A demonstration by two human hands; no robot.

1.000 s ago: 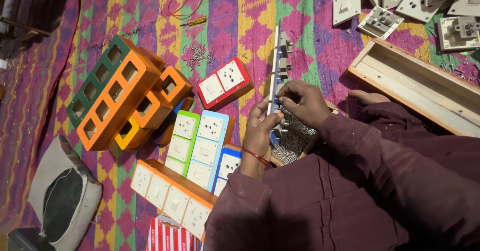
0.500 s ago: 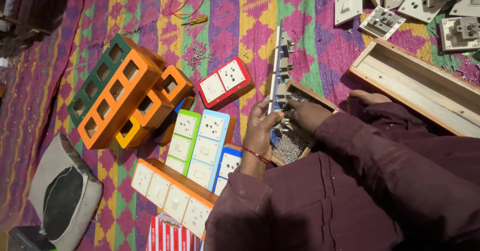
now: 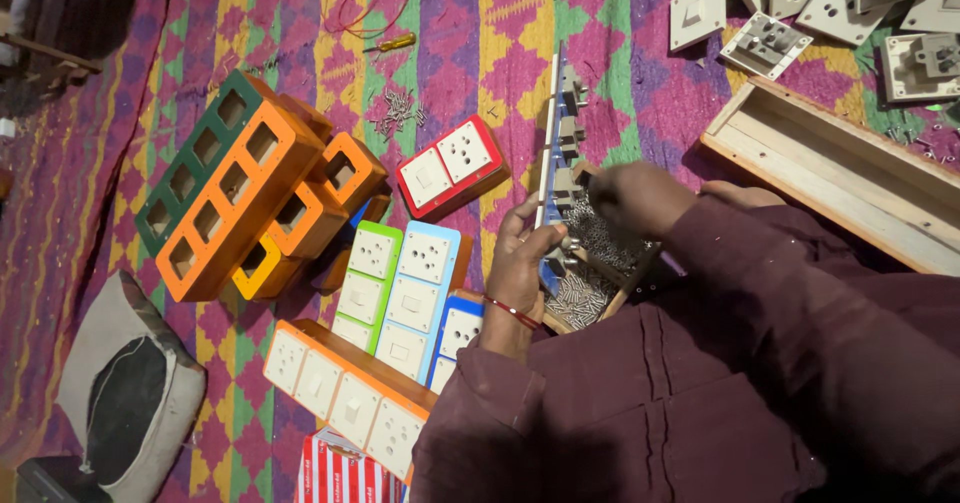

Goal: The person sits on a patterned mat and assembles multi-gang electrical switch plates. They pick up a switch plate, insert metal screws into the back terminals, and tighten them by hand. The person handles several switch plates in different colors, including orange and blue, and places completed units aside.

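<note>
Switch strip held on edge over a screw tray.

The strip (image 3: 556,153), long, thin and stiff, looks light but awkward; best gripped low on its edge. Left hand (image 3: 522,268) is clamped round that lower end; right hand (image 3: 640,195), fingers bunched, touches its switch backs above the screws (image 3: 585,273).

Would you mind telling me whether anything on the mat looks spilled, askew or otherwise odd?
A little. Loose screws lie scattered on the patterned mat near a yellow-handled screwdriver, outside the screw box. The orange frames are piled crookedly. Nothing looks broken.
</note>
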